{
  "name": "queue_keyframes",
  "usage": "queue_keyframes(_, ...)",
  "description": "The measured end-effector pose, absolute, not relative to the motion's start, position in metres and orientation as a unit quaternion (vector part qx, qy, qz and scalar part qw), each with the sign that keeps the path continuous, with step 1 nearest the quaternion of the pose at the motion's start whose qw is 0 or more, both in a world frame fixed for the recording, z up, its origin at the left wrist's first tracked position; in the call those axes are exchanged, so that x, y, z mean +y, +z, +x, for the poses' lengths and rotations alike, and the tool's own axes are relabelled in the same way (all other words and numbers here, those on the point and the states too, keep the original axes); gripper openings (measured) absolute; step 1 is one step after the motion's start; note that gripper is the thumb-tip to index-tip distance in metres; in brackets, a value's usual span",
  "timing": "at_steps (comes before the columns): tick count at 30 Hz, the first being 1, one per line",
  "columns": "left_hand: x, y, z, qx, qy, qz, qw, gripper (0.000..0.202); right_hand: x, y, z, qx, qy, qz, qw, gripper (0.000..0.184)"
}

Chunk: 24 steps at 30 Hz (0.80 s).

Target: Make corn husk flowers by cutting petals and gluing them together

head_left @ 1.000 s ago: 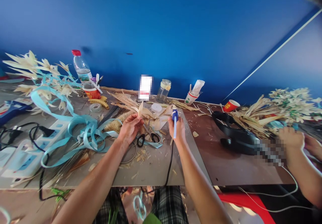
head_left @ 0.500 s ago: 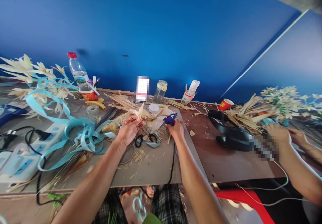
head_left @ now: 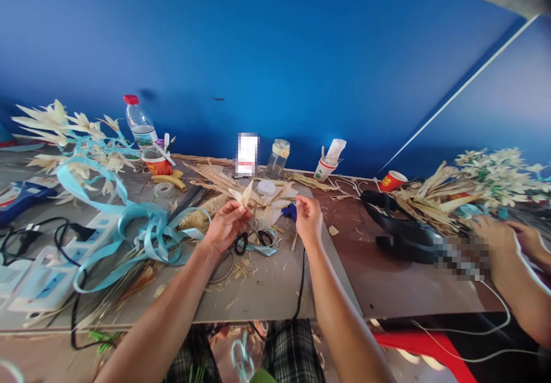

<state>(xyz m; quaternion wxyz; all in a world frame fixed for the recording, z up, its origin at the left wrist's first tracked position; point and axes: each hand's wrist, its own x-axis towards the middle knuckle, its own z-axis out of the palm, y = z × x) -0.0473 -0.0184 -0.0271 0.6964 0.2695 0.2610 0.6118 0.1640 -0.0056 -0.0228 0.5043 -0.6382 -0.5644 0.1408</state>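
Note:
In my left hand (head_left: 230, 222) a small pale flower of dried husk petals (head_left: 242, 194) is pinched between thumb and fingers, its pointed petals upward. My right hand (head_left: 309, 217) is raised just to the right, fingers curled together at the tips; whether something tiny sits between them I cannot make out. A blue glue gun (head_left: 289, 211) lies on the table right beside that hand, partly hidden by it, and a black cord (head_left: 300, 285) runs toward the table's front edge. Below and between my hands lie black-handled scissors (head_left: 241, 243) among husk scraps.
Light-blue ribbon (head_left: 144, 231), thin wires and a white power strip (head_left: 47, 282) crowd the left side. A bottle (head_left: 140, 124), a jar (head_left: 278, 159) and paper cups (head_left: 392, 181) stand toward the wall. At the right, another person's hands (head_left: 495, 239) work near a black headset-like object (head_left: 407, 233).
My right hand has let go of the blue glue gun and lifted slightly, fingers now drawn together beside it. My left hand still holds the flower. The view has shifted a little.

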Motion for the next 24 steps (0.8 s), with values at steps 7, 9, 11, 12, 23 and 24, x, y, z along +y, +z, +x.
queue_keyframes(7, -0.02, -0.026, -0.044, 0.251, 0.598, 0.284, 0.706, 0.022, -0.023, -0.019, 0.102, -0.624, 0.36, -0.458, 0.521, 0.023)
queue_keyframes(9, -0.019, -0.026, -0.044, 0.236, 0.6, 0.29, 0.707, 0.022, -0.026, -0.015, 0.09, -0.648, 0.328, -0.438, 0.529, 0.02)
queue_keyframes(11, -0.019, -0.027, -0.044, 0.229, 0.604, 0.289, 0.707, 0.021, -0.027, -0.012, 0.083, -0.667, 0.291, -0.429, 0.536, 0.019)
queue_keyframes(12, -0.018, -0.028, -0.044, 0.231, 0.607, 0.285, 0.705, 0.021, -0.028, -0.011, 0.081, -0.673, 0.274, -0.427, 0.539, 0.019)
queue_keyframes(23, -0.015, -0.032, -0.041, 0.296, 0.645, 0.298, 0.638, 0.023, -0.035, -0.022, 0.069, -0.688, 0.201, -0.417, 0.559, 0.028)
queue_keyframes(24, -0.015, -0.032, -0.041, 0.305, 0.65, 0.308, 0.624, 0.023, -0.035, -0.022, 0.069, -0.688, 0.202, -0.417, 0.558, 0.029)
